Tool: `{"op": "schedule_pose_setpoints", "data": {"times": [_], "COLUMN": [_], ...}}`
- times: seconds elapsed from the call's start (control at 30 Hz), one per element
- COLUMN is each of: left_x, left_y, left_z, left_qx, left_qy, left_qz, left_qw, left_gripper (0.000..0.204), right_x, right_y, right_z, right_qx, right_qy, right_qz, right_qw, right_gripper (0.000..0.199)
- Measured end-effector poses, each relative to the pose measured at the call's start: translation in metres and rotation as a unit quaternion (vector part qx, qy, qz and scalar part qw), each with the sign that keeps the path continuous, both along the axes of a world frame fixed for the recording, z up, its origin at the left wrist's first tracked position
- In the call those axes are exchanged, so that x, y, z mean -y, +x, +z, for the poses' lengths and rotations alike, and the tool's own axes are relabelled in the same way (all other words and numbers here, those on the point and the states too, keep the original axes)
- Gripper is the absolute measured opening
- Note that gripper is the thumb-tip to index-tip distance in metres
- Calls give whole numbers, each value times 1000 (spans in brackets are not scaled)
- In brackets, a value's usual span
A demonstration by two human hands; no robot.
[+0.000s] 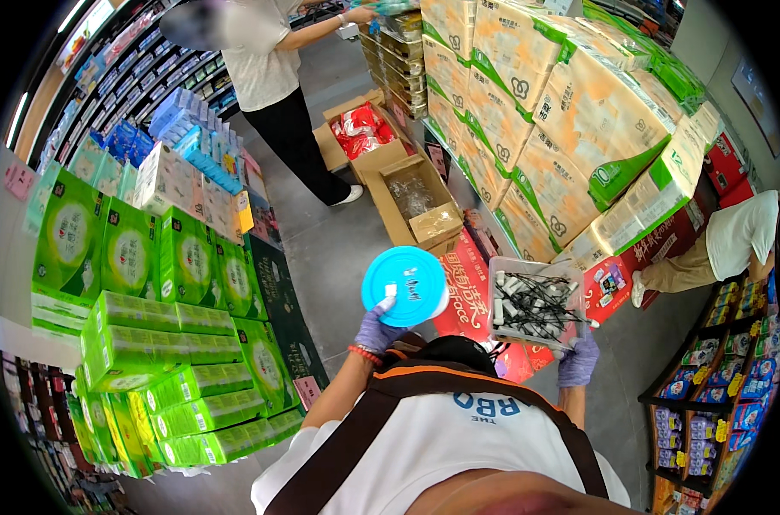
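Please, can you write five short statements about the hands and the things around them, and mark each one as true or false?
1. The left hand holds a round tub with a blue lid. True.
2. The right hand holds a closed cardboard box. False: the right hand holds an open clear container of black and white pieces.
3. Both hands wear lilac gloves. True.
4. The tub and the clear container touch each other. False: there is a gap between them.
5. The person at the upper left wears white trousers. False: that person wears black trousers.
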State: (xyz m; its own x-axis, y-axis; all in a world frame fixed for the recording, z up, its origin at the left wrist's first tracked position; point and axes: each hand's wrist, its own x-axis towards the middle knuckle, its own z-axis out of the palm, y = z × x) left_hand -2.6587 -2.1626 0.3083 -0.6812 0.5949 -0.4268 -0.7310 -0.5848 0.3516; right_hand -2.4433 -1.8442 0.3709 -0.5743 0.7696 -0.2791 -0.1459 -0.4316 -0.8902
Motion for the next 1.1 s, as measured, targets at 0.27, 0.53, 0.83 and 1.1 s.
{"op": "schedule_pose_setpoints", "data": {"times": [0.27, 0.53, 0.83, 1.1], "left_x": [72, 161, 160, 101], "left_y": [-76, -241, -388, -489], "left_z": [-15, -19, -23, 0], "left_qx": [16, -19, -39, -65], "left_qy": [12, -25, -63, -62], "left_qz": [79, 50, 10, 12], "left_qw": [997, 998, 997, 996], "left_gripper": [70, 73, 74, 77], "right_x": [-11, -5, -92, -97], "right_y": [-132, -349, -499, -616], "right_z": [5, 129, 226, 178], "right_qx": [-42, -174, -224, -172], "right_qy": [9, 123, 197, 180], "right_qz": [33, -7, -55, 18], "right_qw": [999, 977, 953, 968], "right_gripper": [55, 48, 34, 54]}}
